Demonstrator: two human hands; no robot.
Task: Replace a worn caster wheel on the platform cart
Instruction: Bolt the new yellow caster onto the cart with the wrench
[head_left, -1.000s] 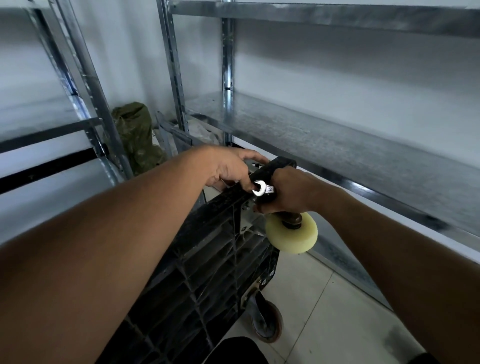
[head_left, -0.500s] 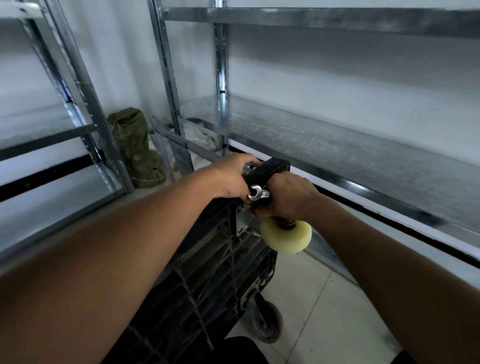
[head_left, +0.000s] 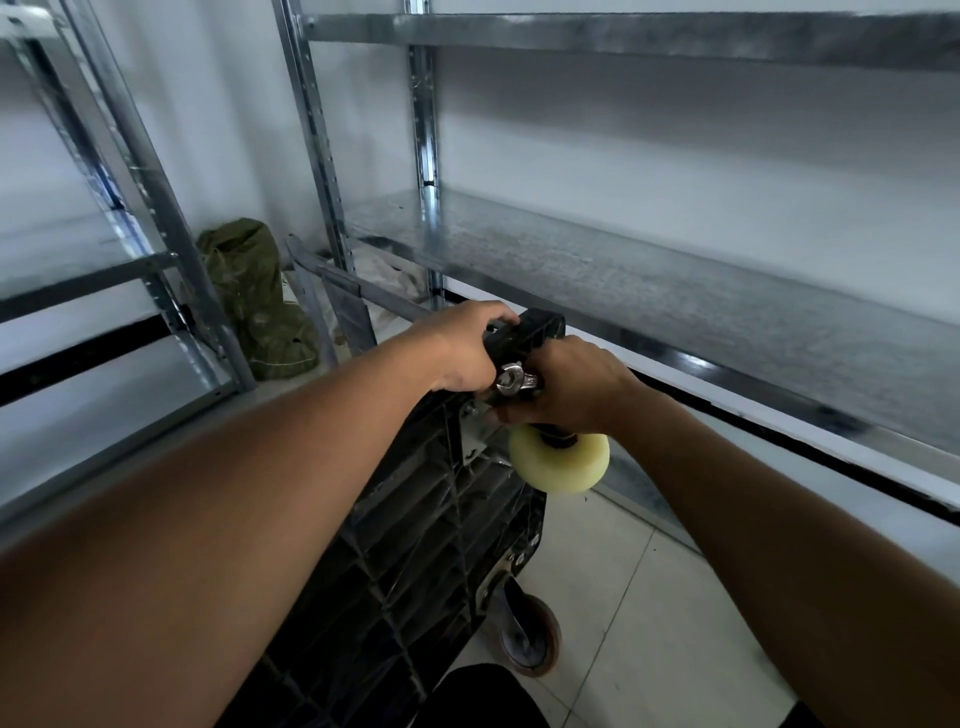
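While the green sack (head_left: 254, 296) slumps in the far-left corner, well clear of the work, the left hand (head_left: 457, 348) curls over the upper edge of the platform cart (head_left: 410, 545), which stands tipped on edge with its ribbed black underside facing the camera. Just right of it the wrench (head_left: 514, 382) shows its open end at the caster's mounting corner, its handle wrapped in the right hand (head_left: 571, 387). Under that hand hangs the clean cream caster wheel (head_left: 560, 462); a darker, scuffed wheel (head_left: 530, 642) sits low by the floor (head_left: 649, 597). This looks like bolting on the new caster, though whether the wrench sits on a nut is hidden. Next comes a short wrench swing with the cart braced, since the steel shelf (head_left: 675, 291) edge runs close on the right and only the floor side is open.
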